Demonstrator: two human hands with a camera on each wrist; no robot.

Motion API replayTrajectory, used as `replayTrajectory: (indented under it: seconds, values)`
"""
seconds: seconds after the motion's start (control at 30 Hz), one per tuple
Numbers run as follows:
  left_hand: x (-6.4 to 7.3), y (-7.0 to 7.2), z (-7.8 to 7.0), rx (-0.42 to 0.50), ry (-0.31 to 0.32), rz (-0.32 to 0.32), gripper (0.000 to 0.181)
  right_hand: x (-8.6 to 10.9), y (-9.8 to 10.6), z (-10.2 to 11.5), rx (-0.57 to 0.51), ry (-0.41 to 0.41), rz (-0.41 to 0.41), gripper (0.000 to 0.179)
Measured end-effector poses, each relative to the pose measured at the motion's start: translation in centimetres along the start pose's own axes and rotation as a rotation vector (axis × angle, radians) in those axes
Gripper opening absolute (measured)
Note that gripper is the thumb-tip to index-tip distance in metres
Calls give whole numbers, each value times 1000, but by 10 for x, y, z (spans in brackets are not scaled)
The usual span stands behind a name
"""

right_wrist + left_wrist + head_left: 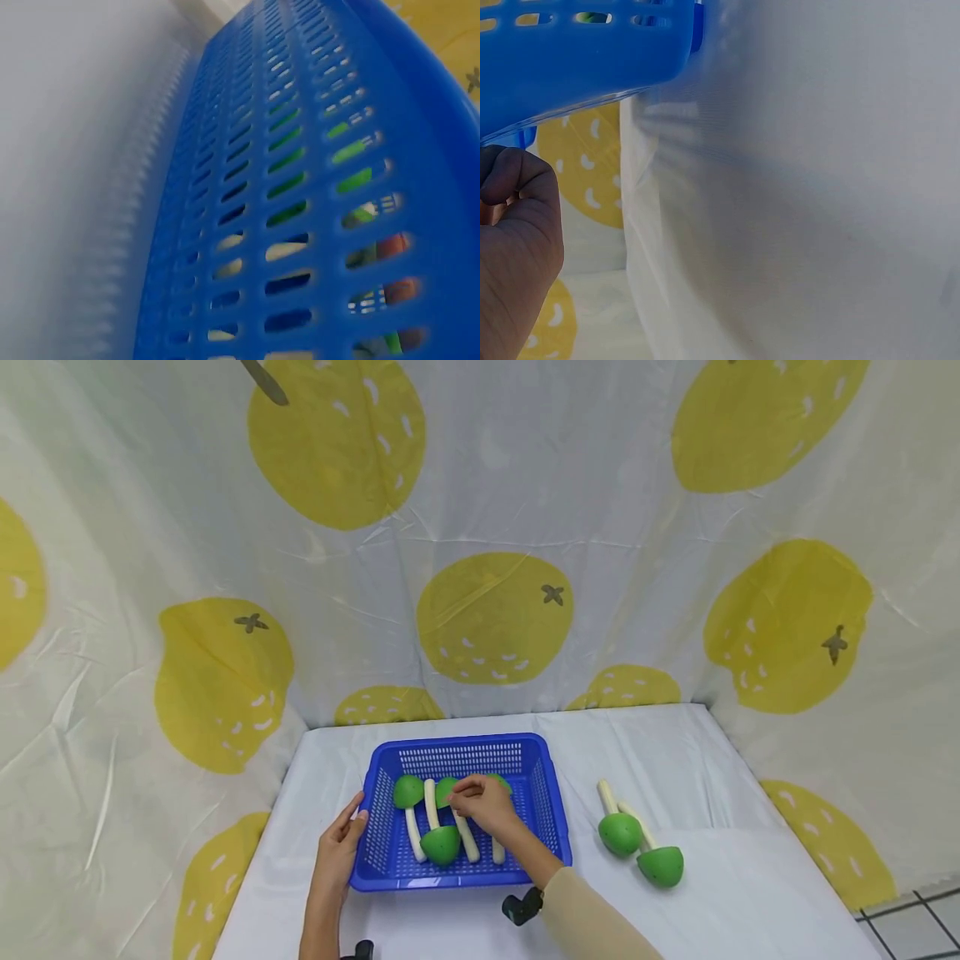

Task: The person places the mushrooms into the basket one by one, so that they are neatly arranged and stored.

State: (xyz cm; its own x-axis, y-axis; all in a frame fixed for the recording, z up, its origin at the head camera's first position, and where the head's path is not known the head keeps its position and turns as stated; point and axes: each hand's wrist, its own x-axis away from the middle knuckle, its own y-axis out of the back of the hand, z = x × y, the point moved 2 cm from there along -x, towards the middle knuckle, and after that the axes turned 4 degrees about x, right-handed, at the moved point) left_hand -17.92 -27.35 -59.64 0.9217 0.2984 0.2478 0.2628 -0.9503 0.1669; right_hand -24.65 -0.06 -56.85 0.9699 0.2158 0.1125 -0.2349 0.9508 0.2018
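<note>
A blue plastic basket (468, 883) with slotted walls stands on the white-covered table. Inside it lie several toy mushrooms with green caps and white stems; one mushroom (440, 845) has its cap toward the near side, while the left mushroom (408, 792) has its cap toward the far side. My left hand (339, 843) grips the basket's left rim, its thumb near the top edge. Over the basket's middle, my right hand (483, 803) has its fingertips right at the green cap of the middle mushroom (447, 790). Whether it pinches that mushroom I cannot tell. The hand partly covers another mushroom (498, 852).
Two more mushrooms lie on the table right of the basket: one (620, 834) beside another (661, 866), their stems pointing away. A lemon-print curtain (495, 618) encloses the table at the back and sides. Floor tiles (911, 927) show at the lower right.
</note>
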Motion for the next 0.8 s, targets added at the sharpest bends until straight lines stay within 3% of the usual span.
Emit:
replayTrajectory:
  seconds: [0.33,0.57,0.8]
  values:
    - [1,2,0,4,7,7,56,5,25,-1,6,33,-1,33]
    - [1,1,0,-1,9,-3,57,9,41,6,90,61,-25,30]
    - [1,0,-2,-10,2,-3,56,14,60,17,102,106,-32,23]
